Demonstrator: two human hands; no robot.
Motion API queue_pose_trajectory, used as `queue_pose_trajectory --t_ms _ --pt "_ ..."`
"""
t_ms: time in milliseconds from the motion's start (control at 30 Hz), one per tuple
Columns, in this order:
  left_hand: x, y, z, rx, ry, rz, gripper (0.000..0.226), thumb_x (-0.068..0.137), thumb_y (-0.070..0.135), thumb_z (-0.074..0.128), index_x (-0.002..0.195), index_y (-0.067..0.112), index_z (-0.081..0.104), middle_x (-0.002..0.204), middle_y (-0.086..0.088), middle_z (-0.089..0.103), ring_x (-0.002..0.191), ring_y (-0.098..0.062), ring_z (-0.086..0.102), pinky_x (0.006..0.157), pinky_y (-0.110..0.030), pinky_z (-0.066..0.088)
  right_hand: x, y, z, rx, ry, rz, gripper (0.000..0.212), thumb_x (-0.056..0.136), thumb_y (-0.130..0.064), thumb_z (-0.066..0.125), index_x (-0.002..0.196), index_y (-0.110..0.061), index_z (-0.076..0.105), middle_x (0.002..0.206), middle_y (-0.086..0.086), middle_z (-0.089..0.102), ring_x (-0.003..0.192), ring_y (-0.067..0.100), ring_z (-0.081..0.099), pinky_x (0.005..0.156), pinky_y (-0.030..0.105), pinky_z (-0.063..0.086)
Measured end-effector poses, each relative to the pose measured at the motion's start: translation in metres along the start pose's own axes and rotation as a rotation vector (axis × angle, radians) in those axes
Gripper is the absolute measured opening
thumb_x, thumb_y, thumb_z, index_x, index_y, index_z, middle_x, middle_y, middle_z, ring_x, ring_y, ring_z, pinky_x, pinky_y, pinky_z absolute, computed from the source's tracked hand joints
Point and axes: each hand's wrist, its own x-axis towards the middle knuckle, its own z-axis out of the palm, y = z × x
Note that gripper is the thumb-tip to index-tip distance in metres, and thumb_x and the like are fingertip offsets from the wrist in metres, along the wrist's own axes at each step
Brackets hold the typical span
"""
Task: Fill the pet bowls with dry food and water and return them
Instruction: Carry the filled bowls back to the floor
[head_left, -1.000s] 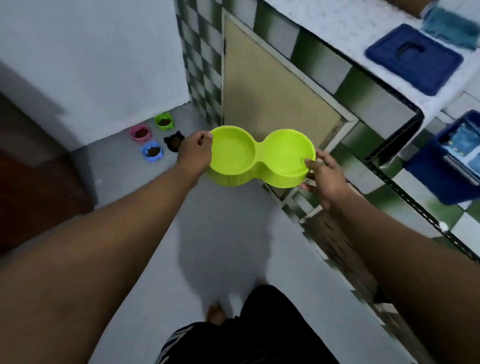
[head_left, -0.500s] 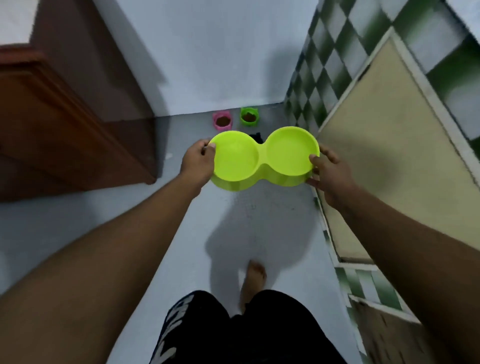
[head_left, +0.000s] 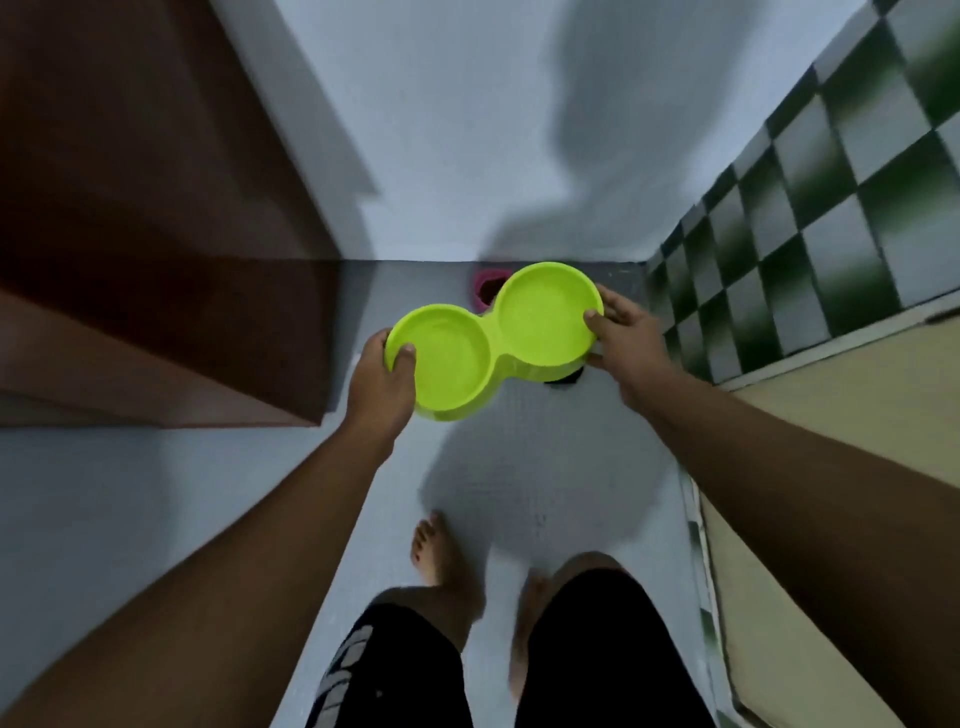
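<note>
I hold a lime-green double pet bowl (head_left: 493, 338) in the air over the grey floor, both of its cups looking empty. My left hand (head_left: 382, 387) grips its near-left rim, thumb inside the cup. My right hand (head_left: 626, 338) grips the far-right rim. The bowl is turned so its right cup lies farther from me. Behind it, a pink small bowl (head_left: 485, 288) peeks out on the floor by the wall. A black bowl (head_left: 563, 378) shows just under the green one. The other small bowls are hidden.
A brown wooden door or cabinet (head_left: 156, 260) stands to the left. A green-and-white checkered tiled wall (head_left: 805, 234) and a beige panel (head_left: 831, 441) run along the right. White wall (head_left: 441, 130) ahead. My bare feet (head_left: 439, 551) stand on the floor below.
I have walked closer to the corner with the small bowls. The green double bowl has rotated, its right end swinging away from me, and now covers most of the small bowls.
</note>
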Motion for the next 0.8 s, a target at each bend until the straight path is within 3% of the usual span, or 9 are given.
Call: queue_pose_trajectory --t_ms 67,200,300,433,600,733,800 --pt "0.036 -0.017 0.017 -0.003 0.037 -0.04 0.036 0.104 0.025 0.054 0.137 0.012 0.056 0.129 -0.011 0.064 0.115 -0.029 0.059 0.096 -0.037 0.048 0.054 0.011 0.023 -0.047 -0.016 -0.002 0.044 0.097 -0.005 0.059 0.141 -0.012 0.054 0.118 0.006 0.067 0.109 0.022 0.063 0.098 0.05 0.052" --pt "0.105 -0.068 0.061 -0.026 0.099 -0.126 0.041 0.104 0.025 0.054 0.142 0.012 0.052 0.134 -0.012 0.061 0.119 -0.029 0.058 0.096 -0.035 0.046 0.167 0.045 0.061 -0.158 -0.089 -0.023 0.041 0.096 -0.006 0.06 0.138 -0.009 0.057 0.127 0.013 0.067 0.112 0.026 0.065 0.1 0.054 0.051" --pt "0.156 -0.112 0.102 -0.05 0.123 -0.15 0.044 0.104 0.028 0.053 0.146 0.016 0.048 0.138 -0.009 0.058 0.119 -0.026 0.056 0.094 -0.031 0.041 0.25 0.076 0.089 -0.268 -0.125 -0.122 0.037 0.091 -0.009 0.061 0.128 -0.012 0.066 0.118 0.009 0.071 0.106 0.02 0.067 0.099 0.049 0.053" --pt "0.209 -0.173 0.153 -0.091 0.153 -0.198 0.045 0.104 0.031 0.055 0.146 0.017 0.047 0.138 -0.007 0.058 0.118 -0.025 0.057 0.1 -0.038 0.047 0.35 0.13 0.128 -0.379 -0.188 -0.192 0.039 0.086 -0.011 0.059 0.123 -0.01 0.069 0.117 0.009 0.072 0.11 0.024 0.067 0.101 0.046 0.052" --pt "0.264 -0.247 0.206 -0.118 0.184 -0.273 0.046 0.102 0.034 0.056 0.144 0.014 0.05 0.137 -0.01 0.06 0.12 -0.028 0.058 0.103 -0.043 0.049 0.449 0.197 0.174 -0.546 -0.323 -0.296 0.034 0.092 -0.002 0.057 0.123 -0.008 0.069 0.118 0.005 0.07 0.11 0.016 0.063 0.097 0.027 0.05" --pt "0.29 -0.293 0.236 -0.18 0.232 -0.351 0.045 0.1 0.036 0.058 0.137 0.012 0.056 0.128 -0.011 0.065 0.116 -0.029 0.061 0.097 -0.038 0.05 0.503 0.25 0.209 -0.671 -0.425 -0.321 0.038 0.09 -0.001 0.055 0.125 -0.011 0.068 0.122 0.008 0.07 0.115 0.023 0.063 0.103 0.039 0.049" --pt "0.3 -0.316 0.247 -0.217 0.242 -0.388 0.053 0.091 0.052 0.061 0.132 0.019 0.059 0.123 -0.009 0.068 0.112 -0.031 0.064 0.099 -0.05 0.053 0.517 0.269 0.223 -0.708 -0.469 -0.317 0.043 0.087 0.002 0.052 0.126 -0.01 0.067 0.121 0.01 0.069 0.114 0.025 0.062 0.101 0.038 0.049"
